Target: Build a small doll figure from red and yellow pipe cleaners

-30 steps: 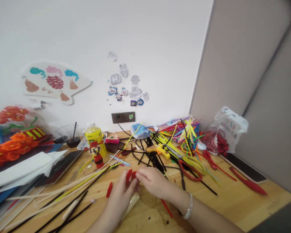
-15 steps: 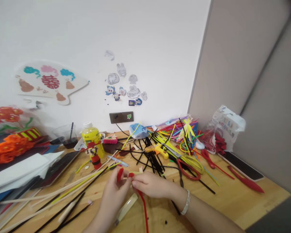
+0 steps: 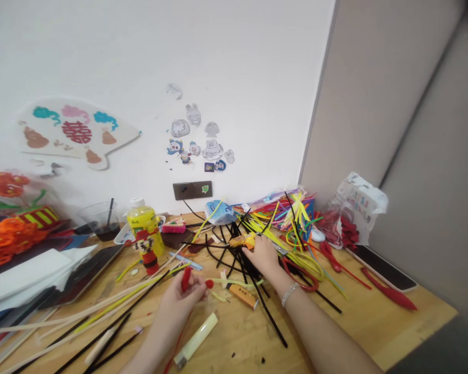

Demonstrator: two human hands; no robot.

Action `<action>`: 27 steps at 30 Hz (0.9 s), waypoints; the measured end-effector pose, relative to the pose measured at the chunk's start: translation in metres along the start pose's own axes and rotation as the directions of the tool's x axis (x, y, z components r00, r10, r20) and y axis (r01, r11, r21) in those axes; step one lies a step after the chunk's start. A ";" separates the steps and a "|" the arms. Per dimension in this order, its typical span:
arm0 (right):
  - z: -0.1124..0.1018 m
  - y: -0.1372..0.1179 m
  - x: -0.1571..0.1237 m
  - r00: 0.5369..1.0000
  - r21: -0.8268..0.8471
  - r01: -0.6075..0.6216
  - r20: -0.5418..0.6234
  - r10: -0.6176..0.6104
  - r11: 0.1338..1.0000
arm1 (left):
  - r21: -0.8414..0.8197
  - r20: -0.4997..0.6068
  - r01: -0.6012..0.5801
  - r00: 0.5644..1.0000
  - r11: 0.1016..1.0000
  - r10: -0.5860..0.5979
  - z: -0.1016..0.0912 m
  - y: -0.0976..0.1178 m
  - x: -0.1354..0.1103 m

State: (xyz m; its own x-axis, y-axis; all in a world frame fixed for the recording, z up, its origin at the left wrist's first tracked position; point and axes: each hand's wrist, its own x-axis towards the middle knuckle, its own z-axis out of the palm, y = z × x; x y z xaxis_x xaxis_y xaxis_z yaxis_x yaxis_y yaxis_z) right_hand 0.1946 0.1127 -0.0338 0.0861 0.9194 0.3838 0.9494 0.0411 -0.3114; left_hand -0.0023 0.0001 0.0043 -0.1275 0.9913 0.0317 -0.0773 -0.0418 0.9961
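My left hand (image 3: 184, 296) is closed on a red fuzzy pipe cleaner piece (image 3: 186, 279), low in the middle of the head view. A small red ball-like tip (image 3: 209, 283) pokes out by its fingertips, and a thin red strand trails below the hand. Farther out, my right hand (image 3: 263, 255) wraps round the handle of a yellow hot glue gun (image 3: 242, 241), whose nozzle points left over black pipe cleaners (image 3: 253, 283). Between the hands lie an orange box-like piece (image 3: 243, 296) and a pale yellow lighter-like stick (image 3: 198, 338).
A yellow bottle (image 3: 142, 221) stands behind a small red figure (image 3: 150, 259). Red-handled scissors (image 3: 308, 283), bundled coloured pipe cleaners (image 3: 296, 213) and a dark phone-like slab (image 3: 382, 267) lie right. White sheets (image 3: 35, 275) and long pale strips (image 3: 74, 317) cover the left.
My right hand has left the red piece and moved forward and right onto the glue gun. My left hand keeps the red piece, shifted slightly left. The orange piece is uncovered.
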 end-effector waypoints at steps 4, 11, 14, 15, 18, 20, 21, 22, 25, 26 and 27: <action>0.003 -0.002 0.002 0.998 0.014 -0.058 0.008 0.058 0.998 | 0.082 0.004 0.006 1.000 0.997 -0.006 0.000 -0.004 0.001; -0.007 0.005 0.007 0.992 0.191 -0.125 0.007 0.126 0.974 | 0.192 -0.032 0.033 0.999 0.981 -0.028 -0.001 -0.001 0.001; -0.008 0.011 0.011 0.993 0.308 -0.115 0.036 0.109 0.945 | 0.162 -0.040 0.026 0.999 0.986 -0.020 -0.003 -0.002 0.001; -0.008 0.012 0.012 0.994 0.344 -0.110 0.040 0.102 0.933 | 0.152 -0.035 0.024 0.999 0.988 -0.019 -0.003 -0.002 0.001; -0.009 0.015 0.013 0.995 0.429 -0.097 0.017 0.100 0.898 | 0.137 -0.020 0.013 1.000 0.990 -0.010 -0.004 -0.002 0.000; -0.011 0.015 0.012 0.995 0.471 -0.084 -0.011 0.101 0.878 | 0.145 0.001 0.001 1.000 0.989 -0.001 -0.005 -0.003 0.001; -0.012 0.015 0.012 0.995 0.489 -0.075 -0.026 0.101 0.869 | 0.158 0.017 -0.004 1.000 0.987 0.001 -0.005 -0.003 0.002; -0.014 0.015 0.011 0.994 0.508 -0.065 -0.041 0.100 0.859 | 0.177 0.037 -0.005 0.999 0.984 -0.001 -0.006 -0.004 0.003; -0.019 0.012 0.010 0.994 0.569 -0.023 -0.073 0.079 0.822 | 0.227 0.062 0.005 0.998 0.974 -0.019 -0.007 -0.005 0.004; -0.021 0.011 0.010 0.995 0.589 -0.009 -0.078 0.067 0.808 | 0.225 0.054 0.008 0.998 0.974 -0.021 -0.008 -0.005 0.004; -0.024 0.010 0.009 0.995 0.604 0.008 -0.081 0.051 0.797 | 0.209 0.042 0.010 0.999 0.978 -0.019 -0.008 -0.004 0.003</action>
State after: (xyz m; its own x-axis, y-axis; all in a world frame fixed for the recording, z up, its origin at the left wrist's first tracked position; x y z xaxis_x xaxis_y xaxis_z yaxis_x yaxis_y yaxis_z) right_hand 0.2120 0.1115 -0.0126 0.1585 0.8856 0.4366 0.5749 0.2768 -0.7700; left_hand -0.0101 0.0027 -0.0003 -0.0844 0.9963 0.0161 0.1302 -0.0050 0.9915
